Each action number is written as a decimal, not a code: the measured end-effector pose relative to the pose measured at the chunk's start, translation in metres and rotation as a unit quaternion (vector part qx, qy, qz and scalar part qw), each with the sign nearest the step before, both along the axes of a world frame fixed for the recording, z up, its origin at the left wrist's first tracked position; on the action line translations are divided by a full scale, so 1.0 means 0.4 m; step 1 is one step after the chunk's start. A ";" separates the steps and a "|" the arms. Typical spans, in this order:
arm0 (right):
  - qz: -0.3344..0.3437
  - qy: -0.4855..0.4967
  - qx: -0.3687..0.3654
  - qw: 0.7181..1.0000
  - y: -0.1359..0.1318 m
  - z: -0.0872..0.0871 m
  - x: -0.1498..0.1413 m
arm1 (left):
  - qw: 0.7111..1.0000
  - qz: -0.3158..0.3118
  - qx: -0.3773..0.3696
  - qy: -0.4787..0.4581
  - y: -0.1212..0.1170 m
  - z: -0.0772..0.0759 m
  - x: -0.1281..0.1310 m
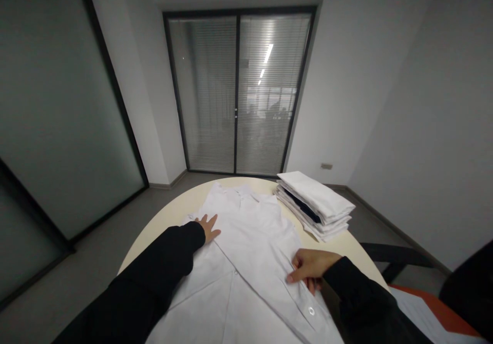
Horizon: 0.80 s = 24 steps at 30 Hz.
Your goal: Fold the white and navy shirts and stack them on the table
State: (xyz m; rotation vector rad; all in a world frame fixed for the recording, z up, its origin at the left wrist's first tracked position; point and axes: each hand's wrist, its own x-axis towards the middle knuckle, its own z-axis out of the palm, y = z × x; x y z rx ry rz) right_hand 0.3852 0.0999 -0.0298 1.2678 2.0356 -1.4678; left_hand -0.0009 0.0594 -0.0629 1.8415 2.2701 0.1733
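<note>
A white buttoned shirt (246, 236) lies spread over the round table, its collar end at the far side and its lower part running out of view toward me. My left hand (208, 227) rests on the shirt's left side with its fingers spread. On the right, my right hand (310, 268) pinches the shirt's edge, near a sleeve, between thumb and curled fingers. A button (311, 311) shows just below that hand. Creases run diagonally across the cloth, and one sleeve seems to lie across the front.
A stack of folded white garments (316, 200), with a dark layer among them, sits at the right rear of the cream round table (157, 226). Papers on an orange surface (442, 308) and a dark chair-like shape (470, 287) are at lower right. Glass doors with blinds (236, 97) stand behind.
</note>
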 end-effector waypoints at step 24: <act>-0.240 0.170 0.400 0.868 0.314 -0.012 -0.134 | 0.966 0.055 0.211 -0.138 0.243 -0.018 -0.172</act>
